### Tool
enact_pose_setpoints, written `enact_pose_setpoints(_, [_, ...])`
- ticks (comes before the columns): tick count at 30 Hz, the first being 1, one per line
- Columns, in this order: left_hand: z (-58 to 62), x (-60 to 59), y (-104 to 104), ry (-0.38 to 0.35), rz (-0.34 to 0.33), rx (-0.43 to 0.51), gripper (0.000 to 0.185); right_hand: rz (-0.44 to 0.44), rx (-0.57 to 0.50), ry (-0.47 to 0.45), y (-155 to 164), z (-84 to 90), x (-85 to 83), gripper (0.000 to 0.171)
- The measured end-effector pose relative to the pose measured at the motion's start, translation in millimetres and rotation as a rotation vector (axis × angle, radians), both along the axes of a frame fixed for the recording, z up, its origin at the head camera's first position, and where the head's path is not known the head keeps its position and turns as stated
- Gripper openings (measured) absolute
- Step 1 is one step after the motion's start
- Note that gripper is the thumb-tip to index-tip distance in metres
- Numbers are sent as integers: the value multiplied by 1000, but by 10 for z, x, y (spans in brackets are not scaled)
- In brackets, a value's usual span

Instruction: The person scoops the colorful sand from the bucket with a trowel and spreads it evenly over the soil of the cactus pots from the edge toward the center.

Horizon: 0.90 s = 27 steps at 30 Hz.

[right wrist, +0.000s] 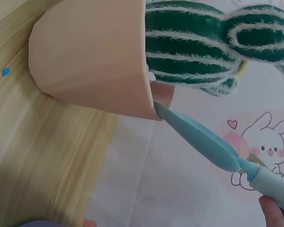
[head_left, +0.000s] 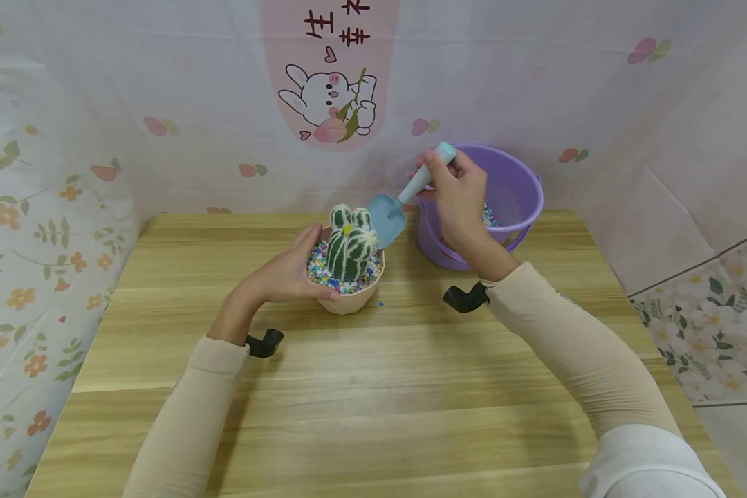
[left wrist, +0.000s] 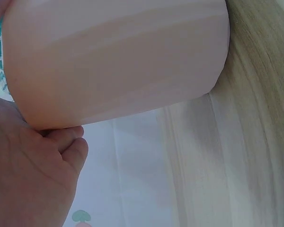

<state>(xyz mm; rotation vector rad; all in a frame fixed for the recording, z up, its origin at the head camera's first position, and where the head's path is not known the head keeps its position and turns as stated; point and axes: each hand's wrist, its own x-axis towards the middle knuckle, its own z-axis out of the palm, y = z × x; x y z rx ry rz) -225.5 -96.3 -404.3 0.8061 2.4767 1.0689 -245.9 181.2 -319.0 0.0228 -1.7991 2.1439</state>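
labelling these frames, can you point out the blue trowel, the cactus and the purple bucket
blue trowel (head_left: 387, 218): head view, middle of the blade
cactus (head_left: 348, 250): head view, main green body
purple bucket (head_left: 523, 187): head view, inner right wall

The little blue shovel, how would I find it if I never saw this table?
Start at the wooden table and find the purple bucket at its far side. Just left of it, the right hand holds the shovel, tip touching the pink cactus pot. It is the only light-blue tool there.
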Motion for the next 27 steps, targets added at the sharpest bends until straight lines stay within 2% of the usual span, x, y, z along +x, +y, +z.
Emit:
enact_pose_setpoints(9, [-63,14,-9,-7,45,33,131,0,-79,-10,147,52,-50,29])
enact_pose_setpoints(14, [-115,29,-10,-21,80,71,131,-27,-181,-47,284,164,-92,27])
enact_pose_setpoints(21, [-148,14,-25,-36,90,120,129,-77,-340,-68,568,333,-182,25])
enact_pose_setpoints(27, [-192,-15,-49,-64,103,151,127,-147,-482,-96,840,401,-253,23])
